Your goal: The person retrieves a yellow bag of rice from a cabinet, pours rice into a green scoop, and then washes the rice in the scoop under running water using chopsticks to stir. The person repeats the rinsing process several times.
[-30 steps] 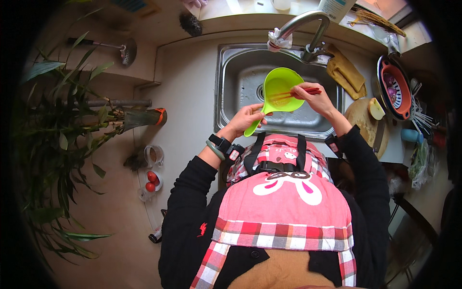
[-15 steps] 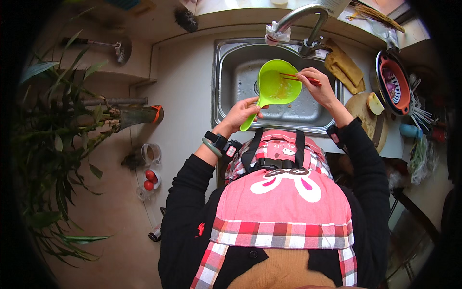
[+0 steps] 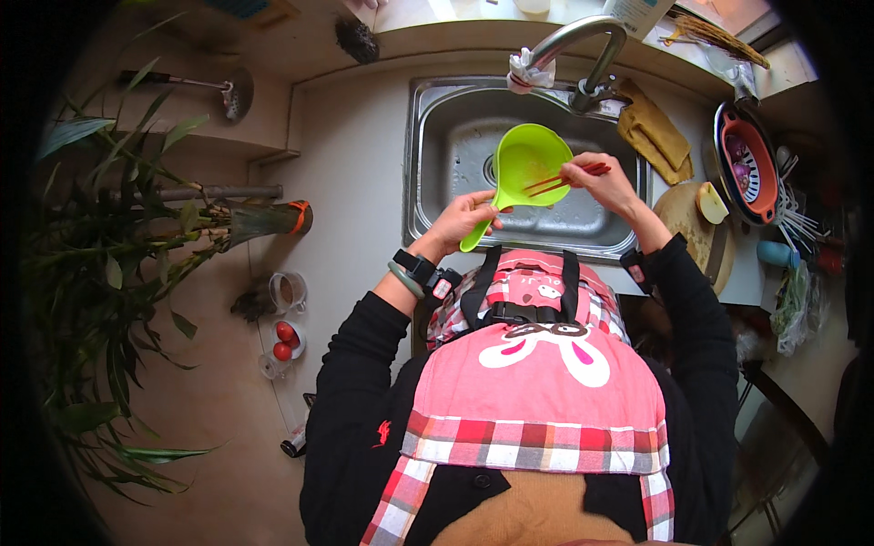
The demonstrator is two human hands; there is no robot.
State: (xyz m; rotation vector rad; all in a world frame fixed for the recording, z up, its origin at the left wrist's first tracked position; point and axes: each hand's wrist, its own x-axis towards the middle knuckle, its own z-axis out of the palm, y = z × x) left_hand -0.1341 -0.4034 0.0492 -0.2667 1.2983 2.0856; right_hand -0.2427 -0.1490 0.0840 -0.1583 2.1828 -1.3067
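Over the steel sink [image 3: 438, 196] I hold a lime-green ladle [image 3: 525, 146] with a deep round bowl and a short handle. My left hand [image 3: 464, 218] is closed round its handle. Red chopsticks [image 3: 549, 185] are gripped in my right hand [image 3: 604, 182], their tips inside the ladle's bowl. Some pale yellowish stuff clings low in the bowl; what it is I cannot make out. The bowl is tilted, its opening facing up toward me.
A curved faucet [image 3: 583, 27] with white cloth at its spout arches above the sink. Right of it lie a brown cloth [image 3: 654, 132], a round cutting board [image 3: 683, 223] with a cut pale piece [image 3: 711, 202], and a red-orange colander [image 3: 767, 173]. Red eggs [image 3: 284, 341] in a cup stand left.
The ladle has shifted slightly down and right and its bowl is tipped differently. The chopsticks now sit lower in it, and less of the yellowish content shows.
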